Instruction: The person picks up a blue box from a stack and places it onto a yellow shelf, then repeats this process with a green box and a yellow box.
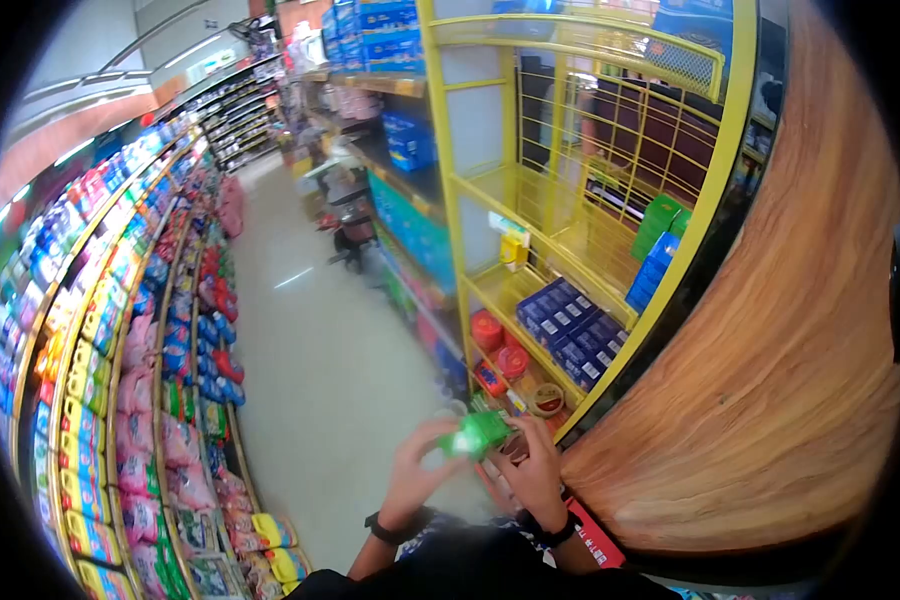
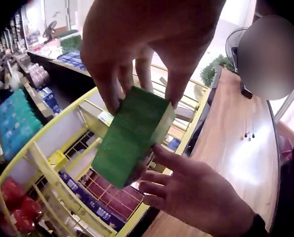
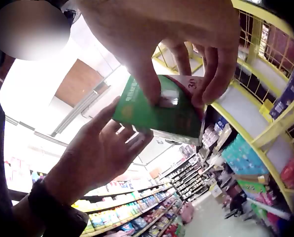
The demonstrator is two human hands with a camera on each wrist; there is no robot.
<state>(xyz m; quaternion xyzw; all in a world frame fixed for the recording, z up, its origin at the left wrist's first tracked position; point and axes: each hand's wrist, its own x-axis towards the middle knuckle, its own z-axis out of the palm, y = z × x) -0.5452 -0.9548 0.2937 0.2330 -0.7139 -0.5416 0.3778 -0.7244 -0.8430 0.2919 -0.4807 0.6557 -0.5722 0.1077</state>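
A small green box (image 1: 478, 432) with white print and a dark red part is held up in front of the body by both hands. My left hand (image 1: 417, 470) grips it from one side; in the left wrist view its thumb and fingers (image 2: 107, 94) straddle one end of the box. From the other side my right hand (image 1: 533, 472) holds it, and in the right wrist view the thumb (image 3: 148, 84) presses on the printed face while the fingers curl over the dark red end. Dark bands circle both wrists.
A yellow wire rack (image 1: 452, 190) stands ahead, with dark blue boxes (image 1: 570, 325) and red round containers (image 1: 511, 361) on its shelves. To the right is a wood-grain counter (image 1: 760, 400). Along the left run shelves of packaged goods (image 1: 85, 430), beside a pale aisle floor (image 1: 315, 380).
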